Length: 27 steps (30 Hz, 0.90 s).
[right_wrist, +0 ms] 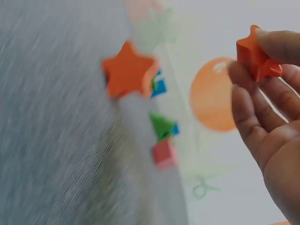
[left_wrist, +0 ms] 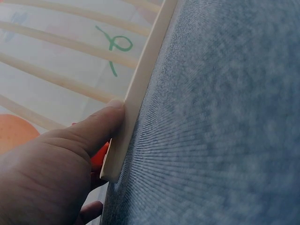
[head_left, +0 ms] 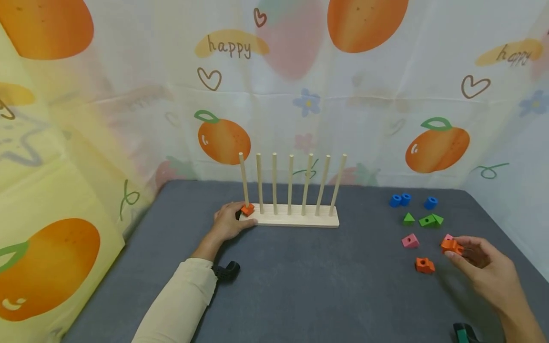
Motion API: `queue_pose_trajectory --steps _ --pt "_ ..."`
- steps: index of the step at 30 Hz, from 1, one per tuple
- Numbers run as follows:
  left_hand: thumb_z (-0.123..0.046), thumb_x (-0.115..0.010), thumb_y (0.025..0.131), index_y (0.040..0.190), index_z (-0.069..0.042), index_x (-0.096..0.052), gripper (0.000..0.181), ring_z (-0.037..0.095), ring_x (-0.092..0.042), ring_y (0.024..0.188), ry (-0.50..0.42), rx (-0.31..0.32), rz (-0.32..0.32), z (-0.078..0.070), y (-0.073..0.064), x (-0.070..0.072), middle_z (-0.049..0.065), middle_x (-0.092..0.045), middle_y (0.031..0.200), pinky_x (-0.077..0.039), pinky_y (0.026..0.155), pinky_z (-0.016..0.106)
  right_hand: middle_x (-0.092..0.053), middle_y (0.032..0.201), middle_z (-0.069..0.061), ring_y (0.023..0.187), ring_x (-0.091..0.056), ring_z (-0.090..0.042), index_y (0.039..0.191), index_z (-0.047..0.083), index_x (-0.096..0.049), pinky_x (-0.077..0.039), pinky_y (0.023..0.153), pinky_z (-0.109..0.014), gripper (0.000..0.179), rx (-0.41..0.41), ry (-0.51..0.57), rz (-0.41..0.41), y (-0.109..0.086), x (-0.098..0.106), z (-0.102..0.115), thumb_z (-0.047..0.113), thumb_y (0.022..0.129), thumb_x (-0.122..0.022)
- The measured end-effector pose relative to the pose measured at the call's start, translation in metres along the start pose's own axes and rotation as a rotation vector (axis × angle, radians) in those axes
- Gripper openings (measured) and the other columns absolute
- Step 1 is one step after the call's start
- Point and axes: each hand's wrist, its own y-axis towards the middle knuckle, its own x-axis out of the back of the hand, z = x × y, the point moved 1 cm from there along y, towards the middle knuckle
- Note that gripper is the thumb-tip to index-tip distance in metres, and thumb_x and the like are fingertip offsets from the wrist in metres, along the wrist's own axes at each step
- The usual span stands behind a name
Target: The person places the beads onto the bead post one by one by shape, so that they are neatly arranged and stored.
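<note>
Grips the left end of the wooden peg rack [head_left: 296,220] with the left hand [head_left: 228,223], right beside an orange star [head_left: 247,209] low on the leftmost peg [head_left: 243,178]! Out to the right of the rack, pinches a second orange star [head_left: 452,246] in the right hand [head_left: 489,269], held clear of the surface [head_left: 334,286]. Right of the rack and closer in, shows a third orange star [head_left: 424,265] lying loose. Also right of the rack, offers two pink blocks [head_left: 410,240], three green blocks [head_left: 426,220] and three blue cylinders [head_left: 431,203]!
</note>
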Motion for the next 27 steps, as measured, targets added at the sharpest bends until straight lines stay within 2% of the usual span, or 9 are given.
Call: queue_pose_trajectory --steps 3,6,11,14,18,21,24,27 --pt "-0.039 -0.078 0.082 0.137 -0.007 -0.055 0.068 0.038 -0.03 0.134 0.002 0.001 -0.009 0.002 -0.001 0.001 0.015 -0.049 0.14 -0.014 0.105 0.058 -0.06 0.095 0.017 0.077 -0.057 0.004 0.118 0.001 -0.06 -0.045 0.064 -0.009 0.031 0.084 0.019 -0.03 0.003 0.002 0.018 0.011 0.09 -0.07" --pt "-0.039 -0.078 0.082 0.137 -0.007 -0.055 0.067 0.038 -0.03 0.134 0.011 0.001 -0.009 0.003 -0.001 0.002 0.015 -0.049 0.141 -0.014 0.104 0.058 -0.062 0.097 0.017 0.08 -0.059 0.004 0.121 -0.001 -0.061 -0.046 0.066 -0.009 0.035 0.148 0.026 -0.055 0.005 0.002 0.033 0.005 0.088 -0.071" --pt "-0.041 -0.076 0.083 0.139 -0.008 -0.053 0.069 0.037 -0.029 0.135 0.011 0.016 0.006 0.004 0.001 0.001 0.014 -0.047 0.142 -0.014 0.105 0.058 -0.061 0.102 0.022 0.086 -0.057 0.012 0.126 0.002 -0.06 -0.044 0.068 -0.007 0.042 0.169 0.023 -0.059 0.009 0.004 0.057 0.006 0.087 -0.073" --pt "-0.041 -0.076 0.083 0.14 -0.008 -0.053 0.07 0.037 -0.028 0.136 0.002 0.018 0.01 0.003 0.001 0.001 0.013 -0.047 0.143 -0.013 0.106 0.057 -0.062 0.101 0.02 0.086 -0.059 0.012 0.123 0.002 -0.06 -0.046 0.066 -0.009 0.039 0.182 0.045 -0.052 0.012 0.004 0.072 0.005 0.086 -0.073" --pt "-0.04 -0.077 0.082 0.139 -0.008 -0.053 0.07 0.036 -0.027 0.136 -0.007 0.016 0.004 0.003 0.001 0.0 0.013 -0.047 0.142 -0.013 0.106 0.057 -0.066 0.095 0.015 0.079 -0.063 0.006 0.117 0.002 -0.062 -0.049 0.061 -0.012 0.033 0.256 0.079 -0.04 0.018 0.002 0.092 -0.001 0.085 -0.072" --pt "-0.04 -0.077 0.082 0.139 -0.008 -0.053 0.07 0.036 -0.028 0.136 -0.007 0.013 0.003 0.003 0.001 0.0 0.014 -0.048 0.142 -0.014 0.106 0.056 -0.068 0.094 0.013 0.078 -0.064 0.003 0.117 0.003 -0.065 -0.048 0.055 -0.014 0.035 0.312 0.09 -0.025 0.022 0.001 0.106 -0.004 0.084 -0.072" --pt "-0.04 -0.077 0.082 0.139 -0.008 -0.053 0.069 0.036 -0.027 0.136 -0.007 0.01 0.005 0.003 0.001 -0.001 0.013 -0.048 0.142 -0.013 0.106 0.056 -0.069 0.094 0.014 0.08 -0.065 0.002 0.12 0.003 -0.065 -0.044 0.045 -0.018 0.036 0.349 0.115 0.004 0.027 0.001 0.119 -0.005 0.085 -0.071" --pt "-0.04 -0.077 0.082 0.138 -0.008 -0.054 0.069 0.037 -0.028 0.136 -0.01 0.003 0.005 0.002 0.001 -0.001 0.013 -0.048 0.142 -0.013 0.106 0.057 -0.069 0.096 0.011 0.08 -0.066 0.0 0.121 0.0 -0.065 -0.034 0.035 -0.023 0.038 0.411 0.16 0.035 0.032 0.0 0.129 -0.01 0.085 -0.068"
